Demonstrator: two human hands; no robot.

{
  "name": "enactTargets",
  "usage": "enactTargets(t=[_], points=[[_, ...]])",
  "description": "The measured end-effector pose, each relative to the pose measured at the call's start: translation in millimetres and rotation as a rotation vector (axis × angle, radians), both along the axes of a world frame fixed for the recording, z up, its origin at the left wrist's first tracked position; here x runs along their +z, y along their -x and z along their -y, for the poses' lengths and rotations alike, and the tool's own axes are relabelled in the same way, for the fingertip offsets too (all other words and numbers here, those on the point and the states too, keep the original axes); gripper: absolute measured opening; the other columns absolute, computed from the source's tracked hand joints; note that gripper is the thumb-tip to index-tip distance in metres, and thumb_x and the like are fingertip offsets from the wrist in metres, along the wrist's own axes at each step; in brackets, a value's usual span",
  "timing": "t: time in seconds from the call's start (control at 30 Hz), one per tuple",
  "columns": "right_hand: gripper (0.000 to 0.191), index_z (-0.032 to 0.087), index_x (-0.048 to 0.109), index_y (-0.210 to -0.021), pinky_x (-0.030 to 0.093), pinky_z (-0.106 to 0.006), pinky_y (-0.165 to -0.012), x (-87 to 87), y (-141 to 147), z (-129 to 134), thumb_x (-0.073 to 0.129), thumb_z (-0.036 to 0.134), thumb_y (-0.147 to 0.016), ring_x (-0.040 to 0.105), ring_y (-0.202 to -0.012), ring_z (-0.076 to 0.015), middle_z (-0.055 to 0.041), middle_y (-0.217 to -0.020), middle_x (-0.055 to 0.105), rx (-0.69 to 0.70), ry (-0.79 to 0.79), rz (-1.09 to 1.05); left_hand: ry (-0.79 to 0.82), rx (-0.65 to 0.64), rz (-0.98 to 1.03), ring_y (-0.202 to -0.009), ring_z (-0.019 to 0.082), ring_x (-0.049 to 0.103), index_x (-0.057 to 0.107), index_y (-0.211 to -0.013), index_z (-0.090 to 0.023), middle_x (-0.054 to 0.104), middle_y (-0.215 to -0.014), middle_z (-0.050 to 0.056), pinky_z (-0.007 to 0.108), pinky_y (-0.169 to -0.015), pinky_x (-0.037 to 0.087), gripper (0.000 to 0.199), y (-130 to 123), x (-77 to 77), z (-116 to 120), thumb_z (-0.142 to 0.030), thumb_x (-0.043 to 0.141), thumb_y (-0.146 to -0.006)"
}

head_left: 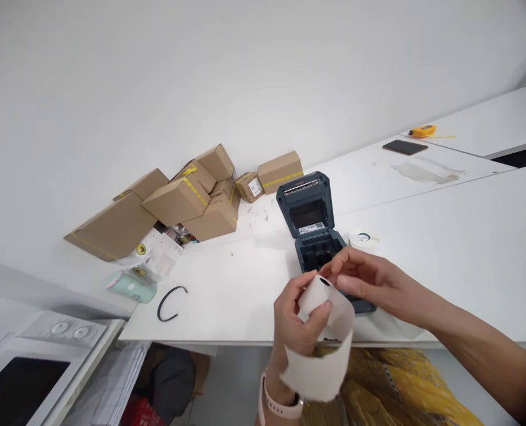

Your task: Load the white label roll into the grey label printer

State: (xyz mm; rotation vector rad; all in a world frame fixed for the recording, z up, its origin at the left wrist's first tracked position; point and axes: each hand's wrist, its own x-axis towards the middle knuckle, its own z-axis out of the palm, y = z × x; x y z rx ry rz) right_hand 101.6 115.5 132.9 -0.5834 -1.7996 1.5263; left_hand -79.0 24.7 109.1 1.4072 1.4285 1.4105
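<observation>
My left hand (291, 316) is wrapped round a white paper roll (315, 294), whose dark core hole faces up. A loose strip of the paper curls down in front of my left wrist. Close by the roll's upper right side is my right hand (376, 281), fingers partly bent and apart; whether its fingertips touch the paper I cannot tell. Behind both hands stands a dark blue-grey label printer (306, 207) with its lid raised. Its roll bay is partly hidden by my right hand.
A second white roll (361, 239) lies right of the printer. Cardboard boxes (178, 201) are piled at the back left, near a mint-green container (133, 288) and a black headband (160, 305). A phone (405, 147) and yellow tape measure (422, 131) lie far right. A microwave (36, 367) stands lower left.
</observation>
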Motion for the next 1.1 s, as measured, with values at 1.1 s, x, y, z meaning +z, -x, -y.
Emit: enactTargets(t=[1.1], points=[[0.029, 0.025, 0.07, -0.108, 0.052, -0.029, -0.068, -47.4, -20, 31, 0.072, 0.045, -0.088, 0.063, -0.078, -0.0167, -0.0026, -0.089, 0.07, -0.185, 0.135, -0.088, 0.159, -0.155, 0.221, -0.067, 0.011, 0.041, 0.046, -0.069, -0.019, 0.048, -0.068, -0.003, 0.026, -0.065, 0.034, 0.038, -27, 13.3, 6, -0.041, 0.074, -0.083]])
